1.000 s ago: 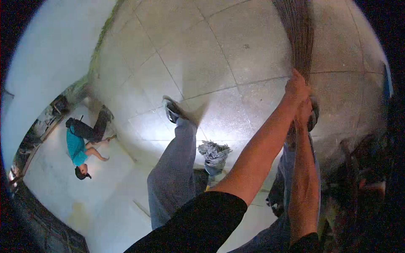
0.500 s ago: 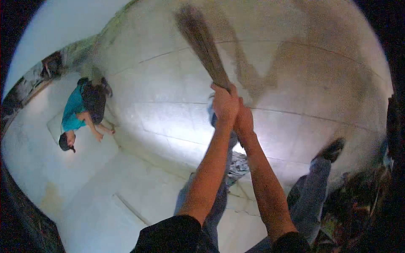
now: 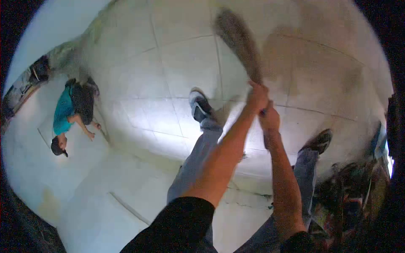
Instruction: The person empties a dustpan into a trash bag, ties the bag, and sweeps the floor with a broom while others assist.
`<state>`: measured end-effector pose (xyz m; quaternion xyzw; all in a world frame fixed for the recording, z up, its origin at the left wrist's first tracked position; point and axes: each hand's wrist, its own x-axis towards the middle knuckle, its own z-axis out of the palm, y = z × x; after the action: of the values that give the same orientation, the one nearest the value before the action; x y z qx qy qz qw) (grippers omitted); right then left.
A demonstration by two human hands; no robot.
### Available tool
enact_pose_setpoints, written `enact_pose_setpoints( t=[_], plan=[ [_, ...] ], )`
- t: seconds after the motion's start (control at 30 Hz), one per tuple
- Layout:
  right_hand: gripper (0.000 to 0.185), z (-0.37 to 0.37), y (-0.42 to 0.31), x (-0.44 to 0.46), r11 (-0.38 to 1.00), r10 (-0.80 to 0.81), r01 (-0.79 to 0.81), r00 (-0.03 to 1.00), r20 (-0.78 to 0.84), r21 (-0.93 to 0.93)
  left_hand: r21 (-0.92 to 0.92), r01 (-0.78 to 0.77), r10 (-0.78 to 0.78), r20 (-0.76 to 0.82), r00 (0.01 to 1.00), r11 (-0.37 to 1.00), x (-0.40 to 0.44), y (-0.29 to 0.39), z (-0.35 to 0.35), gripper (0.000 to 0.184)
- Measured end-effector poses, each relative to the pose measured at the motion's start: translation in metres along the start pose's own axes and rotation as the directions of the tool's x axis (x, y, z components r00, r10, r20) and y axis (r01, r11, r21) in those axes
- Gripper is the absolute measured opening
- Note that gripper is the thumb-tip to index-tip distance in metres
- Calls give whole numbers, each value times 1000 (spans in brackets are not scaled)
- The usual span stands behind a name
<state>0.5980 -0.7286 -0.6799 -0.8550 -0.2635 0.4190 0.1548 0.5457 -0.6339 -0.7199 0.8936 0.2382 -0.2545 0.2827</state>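
Observation:
A broom with a long bundle of dark bristles reaches up over the tiled floor, its bristle end smeared by motion. My left hand is closed round it at the base of the bristles. Just below, my right hand grips the handle, close against the left one. Most of the handle is hidden by my hands and forearm.
My shoes stand on the tiles, the left shoe and the right shoe apart. At left is another person in a teal shirt and dark cap. Dark clutter lies at lower right.
Both my hands and the broom have swung to the right. My left shoe now shows beside them, and the view has shifted slightly. The other person appears a little further left.

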Motion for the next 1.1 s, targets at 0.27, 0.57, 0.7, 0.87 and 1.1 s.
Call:
enact_pose_setpoints(
  t=[0.27, 0.57, 0.7, 0.87, 1.1],
  plan=[
    [44, -28, -2, -165, 826, 553, -545, 833, -19, 146, -760, 161, -145, 89, 985, 630, -95, 114, 11, 75],
    [37, -12, -129, -56, 950, -25, 26, 1000, -5, 311, -642, 512, -650, 29, 760, 571, -80, -10, -121, 72],
    [40, 7, -178, 60, 972, -96, 98, 995, -21, 212, -523, 363, -530, -212, 821, 771, 25, -164, -132, 57],
    [39, -35, -81, 88, 972, 21, -21, 1000, 5, 234, -347, 256, -230, 113, 966, 902, 114, -111, -93, 64],
    [41, -115, 100, -41, 948, 286, -258, 946, -149, 184, 58, -168, 158, 138, 978, 984, 96, 147, 50, 87]
  ],
)
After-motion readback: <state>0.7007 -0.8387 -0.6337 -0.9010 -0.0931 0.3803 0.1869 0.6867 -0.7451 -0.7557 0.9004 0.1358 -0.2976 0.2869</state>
